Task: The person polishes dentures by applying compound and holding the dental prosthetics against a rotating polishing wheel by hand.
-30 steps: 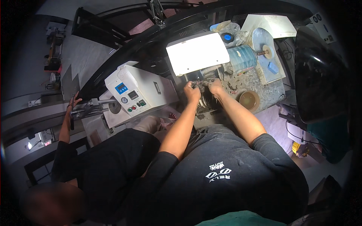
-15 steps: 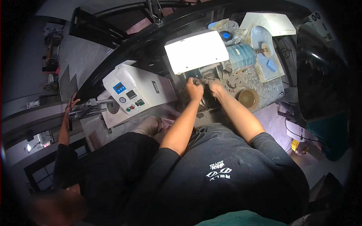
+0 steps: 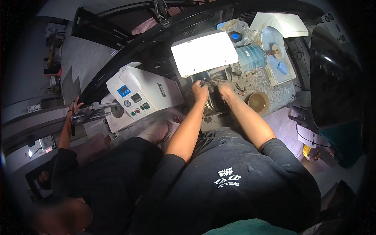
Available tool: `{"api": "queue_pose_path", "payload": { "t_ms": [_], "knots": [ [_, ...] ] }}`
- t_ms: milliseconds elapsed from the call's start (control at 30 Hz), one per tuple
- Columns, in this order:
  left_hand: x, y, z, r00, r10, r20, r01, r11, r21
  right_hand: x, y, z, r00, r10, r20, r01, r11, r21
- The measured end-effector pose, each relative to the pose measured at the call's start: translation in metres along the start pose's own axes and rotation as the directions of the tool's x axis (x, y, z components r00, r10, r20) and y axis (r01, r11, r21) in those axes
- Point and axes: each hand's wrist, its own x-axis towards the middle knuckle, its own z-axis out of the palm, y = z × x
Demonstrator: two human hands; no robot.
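Observation:
Both my hands reach into the gap beneath a white hood (image 3: 205, 54) on a muddy grinding machine. My left hand (image 3: 200, 91) is closed, its fingers curled at the left of the gap. Close by on the right, my right hand (image 3: 224, 90) is closed too, with grey sludge on its fingers. Between them lies something dark and wet, too small and smeared to name; whatever the fingers pinch is hidden. A round metal edge (image 3: 212, 102) shows just below the hands.
A brown bowl of murky liquid (image 3: 258, 102) stands right of my forearm. Behind it lie a blue water jug (image 3: 252, 58) and a blue block (image 3: 282, 68). At left stands a white control box (image 3: 145, 92); beside it a co-worker's hand (image 3: 75, 105) grips a metal lever.
My left hand has shifted slightly left, and the gap between my hands has widened a little. The co-worker's leg and body have moved slightly.

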Motion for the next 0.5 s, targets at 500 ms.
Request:
{"api": "queue_pose_path", "payload": {
  "t_ms": [500],
  "knots": [
    [0.016, -0.04, -0.011, 0.985, 0.066, -0.16, -0.048, 0.993, 0.112, -0.025, -0.025, 0.021, 0.998, 0.035, 0.046, -0.034, 0.999, -0.021]
  ]
}}
